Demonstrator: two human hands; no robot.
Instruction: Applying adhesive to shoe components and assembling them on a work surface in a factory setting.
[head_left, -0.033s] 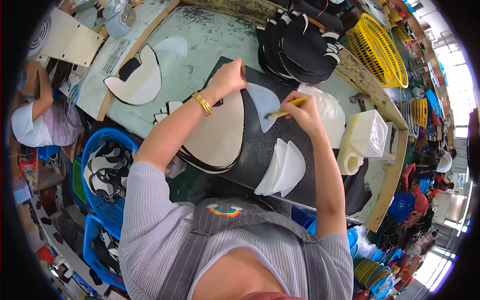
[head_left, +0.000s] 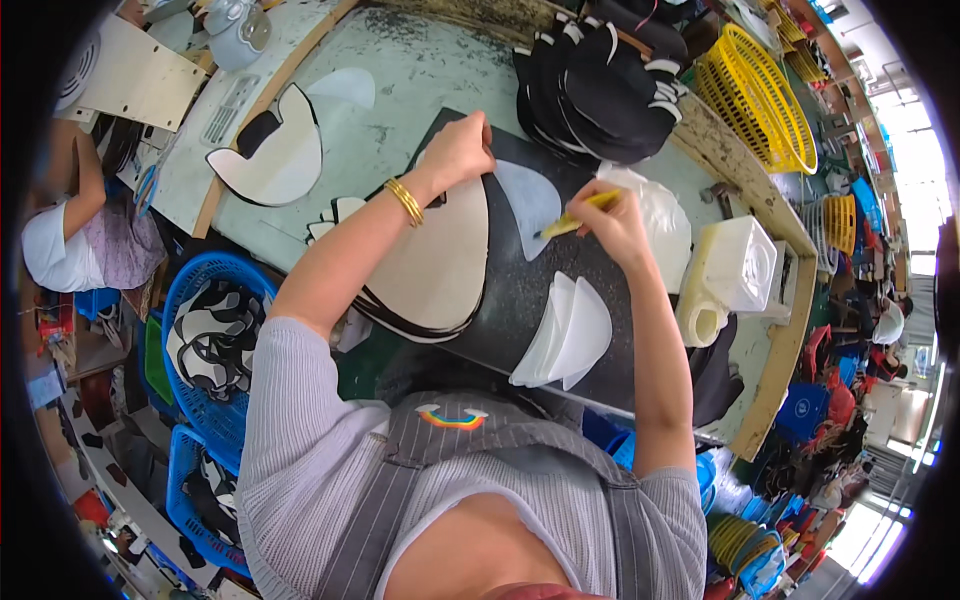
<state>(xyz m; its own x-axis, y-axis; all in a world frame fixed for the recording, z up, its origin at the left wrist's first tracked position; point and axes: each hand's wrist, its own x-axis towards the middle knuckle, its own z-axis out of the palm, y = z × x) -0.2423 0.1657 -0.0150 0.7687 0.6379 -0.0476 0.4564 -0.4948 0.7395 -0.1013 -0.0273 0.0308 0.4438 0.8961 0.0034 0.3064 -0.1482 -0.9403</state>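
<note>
My left hand (head_left: 455,150), with a gold bangle (head_left: 405,200) on the wrist, presses with curled fingers on the far edge of a stack of tan cut pieces (head_left: 440,265). The stack lies on a black mat (head_left: 520,300). My right hand (head_left: 615,220) grips a yellow brush (head_left: 572,222), and its tip touches a pale curved piece (head_left: 525,200) lying flat on the mat beside the tan stack. A pile of white curved pieces (head_left: 565,335) sits on the near part of the mat.
Stacked black pieces (head_left: 610,80) lie at the far side of the table, with a yellow basket (head_left: 760,100) to their right. A white plastic jug (head_left: 735,270) stands at the right. Blue baskets (head_left: 215,330) of parts are at my left. Another person (head_left: 60,240) sits far left.
</note>
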